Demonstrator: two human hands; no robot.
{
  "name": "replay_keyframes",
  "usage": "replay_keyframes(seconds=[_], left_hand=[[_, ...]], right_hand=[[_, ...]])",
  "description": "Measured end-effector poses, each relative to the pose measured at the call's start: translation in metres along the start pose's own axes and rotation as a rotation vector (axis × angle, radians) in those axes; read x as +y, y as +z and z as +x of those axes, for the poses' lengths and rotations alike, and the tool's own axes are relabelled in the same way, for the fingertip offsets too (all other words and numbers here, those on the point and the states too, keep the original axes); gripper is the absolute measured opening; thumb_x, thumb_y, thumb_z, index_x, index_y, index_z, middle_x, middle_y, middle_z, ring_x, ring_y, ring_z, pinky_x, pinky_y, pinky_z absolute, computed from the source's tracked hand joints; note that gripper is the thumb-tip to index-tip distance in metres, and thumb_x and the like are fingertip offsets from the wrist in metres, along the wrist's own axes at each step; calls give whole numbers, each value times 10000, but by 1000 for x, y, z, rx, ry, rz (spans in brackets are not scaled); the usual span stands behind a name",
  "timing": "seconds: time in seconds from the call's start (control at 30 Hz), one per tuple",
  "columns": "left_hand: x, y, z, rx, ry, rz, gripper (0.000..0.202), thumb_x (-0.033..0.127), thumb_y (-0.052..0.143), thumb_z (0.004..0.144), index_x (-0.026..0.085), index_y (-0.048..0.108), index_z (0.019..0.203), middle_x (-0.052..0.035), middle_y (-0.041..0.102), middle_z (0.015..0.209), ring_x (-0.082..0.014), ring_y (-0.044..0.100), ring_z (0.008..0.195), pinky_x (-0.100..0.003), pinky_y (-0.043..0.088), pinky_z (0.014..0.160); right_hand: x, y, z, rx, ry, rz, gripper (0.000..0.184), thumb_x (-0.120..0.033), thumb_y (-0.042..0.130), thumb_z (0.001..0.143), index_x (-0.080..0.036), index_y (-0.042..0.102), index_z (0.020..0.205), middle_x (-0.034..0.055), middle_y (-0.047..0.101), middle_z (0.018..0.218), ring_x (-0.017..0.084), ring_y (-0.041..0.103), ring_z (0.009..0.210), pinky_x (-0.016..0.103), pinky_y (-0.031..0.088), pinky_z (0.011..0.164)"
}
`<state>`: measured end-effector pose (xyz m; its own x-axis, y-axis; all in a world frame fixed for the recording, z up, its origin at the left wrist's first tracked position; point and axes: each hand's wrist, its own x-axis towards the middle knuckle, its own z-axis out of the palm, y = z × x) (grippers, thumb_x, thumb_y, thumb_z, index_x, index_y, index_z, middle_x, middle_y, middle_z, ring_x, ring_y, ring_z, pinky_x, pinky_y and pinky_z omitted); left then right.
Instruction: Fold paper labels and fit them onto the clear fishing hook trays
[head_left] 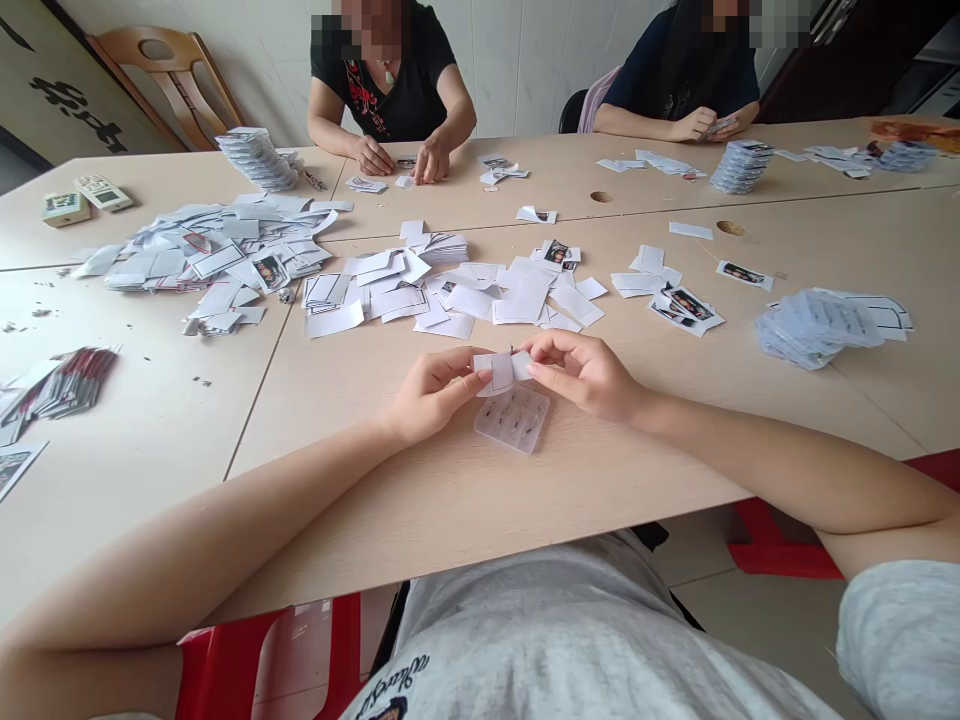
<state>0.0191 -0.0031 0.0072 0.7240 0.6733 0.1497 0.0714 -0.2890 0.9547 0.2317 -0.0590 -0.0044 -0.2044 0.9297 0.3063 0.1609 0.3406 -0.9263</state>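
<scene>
Between my hands is a small white paper card [501,374] with a fold or dark line across it. My left hand [435,395] pinches its left end between thumb and fingers. The other end is gripped by my right hand [589,372], thumb in front. Just below the card, a shallow clear plastic box [514,428] lies on the table, with rows of tiny items inside that are too small to name. Beyond my hands spreads a loose pile of white paper cards [472,300], some with printed pictures.
At left lie a large paper heap [187,245] and a fanned bundle of cards [67,390]. Clear plastic boxes [814,325] are stacked at right, more boxes [741,166] farther back. Two people [390,80] sit opposite, handling small pieces. The table edge [480,572] runs before me.
</scene>
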Motion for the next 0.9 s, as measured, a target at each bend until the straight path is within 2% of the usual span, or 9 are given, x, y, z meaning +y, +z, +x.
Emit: replay_keyframes(seconds=[0.07,0.17,0.23,0.5,0.63,0.73,0.9], left_hand=[[0,0,1,36,-27,-33,236,359,577,837,134,650,853,-45,660,866,-177,593,822,-291,457,744],[-1,-1,2,90,-71,-63,253,352,604,810,132,597,685,0,579,673,-126,524,664,-258,406,643],[-2,-2,3,102,-103,-121,269,343,613,799,134,566,637,11,543,636,-109,486,623,-248,380,618],[-6,-6,7,58,-213,-463,169,261,610,795,146,594,673,1,595,692,-124,549,708,-255,422,717],[-6,-8,11,55,-203,-536,157,228,612,776,137,591,649,-13,599,701,-141,579,750,-276,446,765],[-7,-9,13,62,-202,-545,147,216,615,752,126,592,638,-22,582,679,-149,576,736,-285,465,735],[-11,-13,16,69,-220,-584,93,205,604,757,120,628,728,-38,610,762,-164,581,771,-300,488,715]], right_hand=[[1,-1,0,-2,31,29,91,-274,605,833,-207,555,798,40,633,1033,174,594,941,341,472,870],[2,-2,1,9,80,68,102,-284,615,828,-208,550,809,34,626,1006,170,588,908,324,473,833],[3,-2,2,20,110,97,107,-292,615,829,-207,550,816,27,618,954,164,582,889,310,467,819],[5,-3,6,48,149,155,123,-303,602,835,-197,553,796,-6,564,817,137,559,805,286,444,793],[10,-4,6,46,173,221,125,-310,591,844,-200,540,812,-7,559,822,143,563,821,312,441,834],[11,-3,6,45,200,271,130,-319,584,845,-203,530,821,-2,568,848,158,575,862,335,450,859],[8,-2,9,50,215,318,127,-317,568,851,-202,528,811,3,570,833,162,573,873,341,468,851]])
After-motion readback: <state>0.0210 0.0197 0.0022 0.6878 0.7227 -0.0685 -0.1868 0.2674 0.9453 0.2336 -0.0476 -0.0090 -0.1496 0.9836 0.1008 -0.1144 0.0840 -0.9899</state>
